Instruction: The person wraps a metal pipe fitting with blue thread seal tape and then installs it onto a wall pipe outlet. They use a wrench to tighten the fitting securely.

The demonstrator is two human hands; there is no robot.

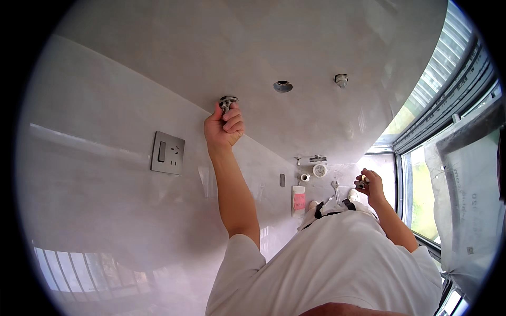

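Note:
My left hand is raised to the grey wall with its fingers closed around a chrome valve-like fitting, whose round flange sits against the wall. Lower down on the right, my right hand is curled around a small metal fitting with a brass-coloured part; its exact kind is partly hidden by the fingers. To the right of the left hand, the same wall has a round hole and a metal pipe fitting sticking out.
A switch and socket plate is on the left wall. On the floor lie a wrench, a red and white box, a white round container and a smaller white ring-shaped piece. A window stands close on my right.

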